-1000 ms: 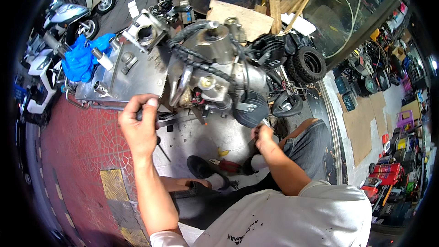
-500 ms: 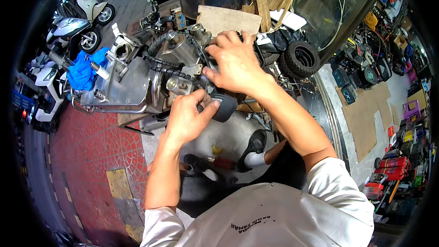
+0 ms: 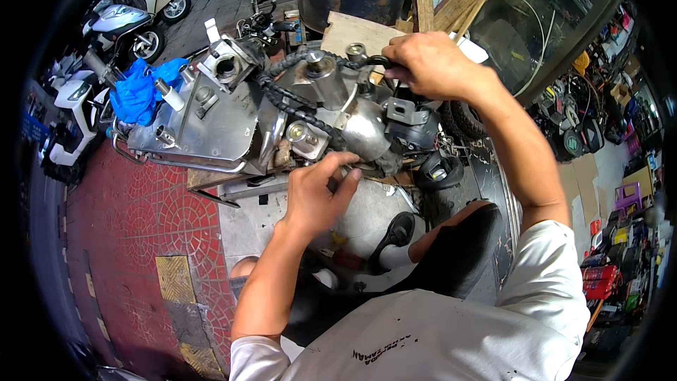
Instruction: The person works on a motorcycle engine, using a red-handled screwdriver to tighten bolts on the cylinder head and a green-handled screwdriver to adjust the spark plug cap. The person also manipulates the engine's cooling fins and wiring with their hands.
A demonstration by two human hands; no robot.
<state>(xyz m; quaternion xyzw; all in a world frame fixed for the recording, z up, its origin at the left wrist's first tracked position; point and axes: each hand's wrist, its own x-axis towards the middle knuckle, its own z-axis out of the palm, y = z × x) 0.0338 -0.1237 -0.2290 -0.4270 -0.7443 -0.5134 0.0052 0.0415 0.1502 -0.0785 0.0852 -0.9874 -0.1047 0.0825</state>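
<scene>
Over the far right side of a bare metal motor assembly [image 3: 360, 131], my right hand [image 3: 441, 67] is closed, thumb and fingers pinched round a black cable [image 3: 379, 61]. My left hand [image 3: 317, 194] hovers at the assembly's near edge, its thumb and forefinger parted and the other fingers curled. Beside those fingertips lies a dark, fuzzy bunch of wiring [image 3: 388, 162]. A black spiral-wrapped harness [image 3: 285, 102] loops across the assembly, round an upright metal cylinder [image 3: 326, 81]. A short round metal fitting [image 3: 303, 138] stands close to my left hand.
To the left, a flat metal panel [image 3: 218, 131] carries a blue plastic bag [image 3: 137, 95] and loose metal parts. Behind are a rusty drum [image 3: 352, 0] and wooden planks [image 3: 423, 4]. A black rounded part [image 3: 438, 169] sits at right. Parked scooters [image 3: 120, 25] stand far left.
My left hand has come away from the dark grey rounded piece it was pinching. My right hand has lifted off the assembly's middle toward the far right. The view has shifted too.
</scene>
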